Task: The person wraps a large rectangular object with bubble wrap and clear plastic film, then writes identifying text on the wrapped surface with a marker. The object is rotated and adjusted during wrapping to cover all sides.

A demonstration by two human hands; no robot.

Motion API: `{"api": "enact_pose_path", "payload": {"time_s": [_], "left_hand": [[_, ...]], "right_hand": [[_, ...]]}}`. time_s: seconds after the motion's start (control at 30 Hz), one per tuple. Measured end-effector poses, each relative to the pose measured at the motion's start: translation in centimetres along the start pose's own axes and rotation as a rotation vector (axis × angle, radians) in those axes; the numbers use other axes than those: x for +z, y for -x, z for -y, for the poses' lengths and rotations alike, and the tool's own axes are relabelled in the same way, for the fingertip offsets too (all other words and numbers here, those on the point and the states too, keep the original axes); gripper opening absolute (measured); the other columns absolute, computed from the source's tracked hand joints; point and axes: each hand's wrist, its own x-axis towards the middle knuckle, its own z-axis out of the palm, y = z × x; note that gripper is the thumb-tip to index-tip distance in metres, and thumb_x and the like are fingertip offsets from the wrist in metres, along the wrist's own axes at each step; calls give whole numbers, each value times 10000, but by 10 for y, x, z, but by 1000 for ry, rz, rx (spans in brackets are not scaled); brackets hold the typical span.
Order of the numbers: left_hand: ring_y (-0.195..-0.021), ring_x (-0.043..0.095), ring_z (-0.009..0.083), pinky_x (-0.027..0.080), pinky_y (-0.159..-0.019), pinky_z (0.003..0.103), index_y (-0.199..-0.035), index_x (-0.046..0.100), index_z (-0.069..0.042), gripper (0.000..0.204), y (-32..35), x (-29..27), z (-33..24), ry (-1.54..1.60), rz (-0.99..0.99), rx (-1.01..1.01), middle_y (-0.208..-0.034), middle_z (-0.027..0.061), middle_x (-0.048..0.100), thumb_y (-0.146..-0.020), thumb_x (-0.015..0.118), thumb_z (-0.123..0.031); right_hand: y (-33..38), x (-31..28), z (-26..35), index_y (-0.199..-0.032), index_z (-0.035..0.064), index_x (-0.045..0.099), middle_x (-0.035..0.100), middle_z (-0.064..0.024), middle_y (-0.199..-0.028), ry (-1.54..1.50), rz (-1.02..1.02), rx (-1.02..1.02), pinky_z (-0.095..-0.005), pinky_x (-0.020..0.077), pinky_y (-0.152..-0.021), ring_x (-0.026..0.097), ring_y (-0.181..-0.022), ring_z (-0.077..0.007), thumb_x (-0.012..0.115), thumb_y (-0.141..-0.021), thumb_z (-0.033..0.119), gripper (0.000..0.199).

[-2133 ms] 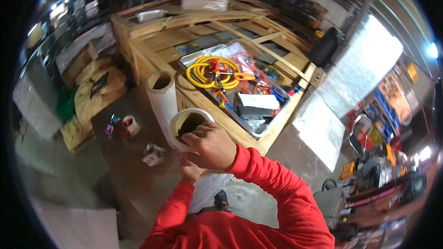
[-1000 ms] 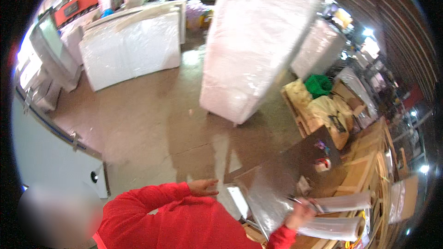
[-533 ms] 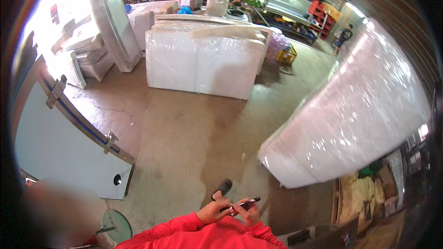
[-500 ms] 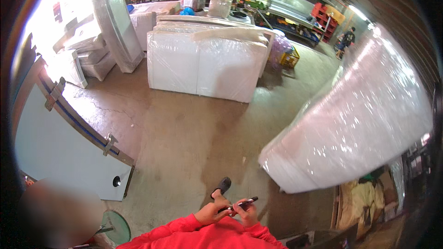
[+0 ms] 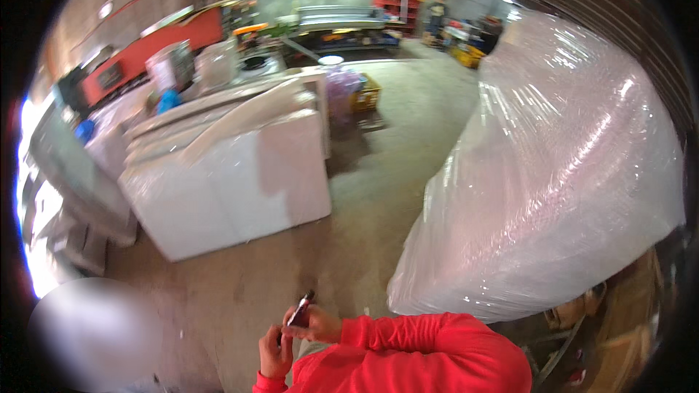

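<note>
Both hands are raised close to my chest at the bottom of the view, in red sleeves. My right hand (image 5: 317, 324) pinches a slim dark tool (image 5: 299, 311), like a marker or small knife, whose tip points up and away. Just below it, my left hand (image 5: 274, 350) is curled around the tool's lower end. What kind of tool it is cannot be made out.
A tall bundle wrapped in bubble film (image 5: 561, 175) stands close on the right. White wrapped blocks (image 5: 226, 182) sit to the left on the concrete floor (image 5: 378, 196). Wooden crates (image 5: 619, 335) are at lower right. Red machinery (image 5: 153, 47) and a distant person (image 5: 437, 9) are at the back.
The view has swung from a cluttered wooden workbench to the open floor. My hands left the tape roll and now hold the slim tool together; the wrapped bundle looms nearer.
</note>
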Motion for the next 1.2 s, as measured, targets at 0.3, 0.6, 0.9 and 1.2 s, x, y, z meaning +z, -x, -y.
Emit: {"api": "enact_pose_path", "payload": {"time_s": [0.3, 0.6, 0.9, 1.2], "left_hand": [[-630, 627, 360, 476, -554, 428, -928, 614, -37, 206, -321, 54, -23, -228, 397, 621, -736, 144, 628, -874, 740, -191], [-647, 587, 353, 441, -590, 461, -928, 598, -76, 283, -562, 191, -111, 53, 1378, 1170, -748, 109, 592, -936, 659, -352], [-678, 564, 198, 445, -634, 317, -1011, 573, -37, 359, -721, 341, -217, 359, 1946, 493, -820, 86, 614, -944, 688, -369], [-1173, 570, 303, 393, -1049, 502, -1008, 606, -74, 466, -594, 479, -555, 1119, 591, 2323, -1180, 97, 614, -814, 769, -464]], "right_hand": [[-124, -178, 65, -867, 100, 573, 585, 3, -671, -182, -642, -12, -242, 366, -486, 484, -546, -61, 717, -963, 259, 235], [-133, -305, 199, -664, 78, 485, 504, -29, -586, 719, -980, -299, -330, 366, -462, 474, -491, -129, 701, -957, 224, 392], [-38, -338, 344, -1027, 130, 483, 502, -29, -677, 1556, -1842, -1152, -294, 345, -461, 414, -485, -127, 649, -975, 451, 366], [13, -364, 474, -1031, 16, 580, 588, -102, -792, 2765, -1873, -1183, -279, 438, -543, 541, -631, -177, 790, -896, 333, 404]]}}
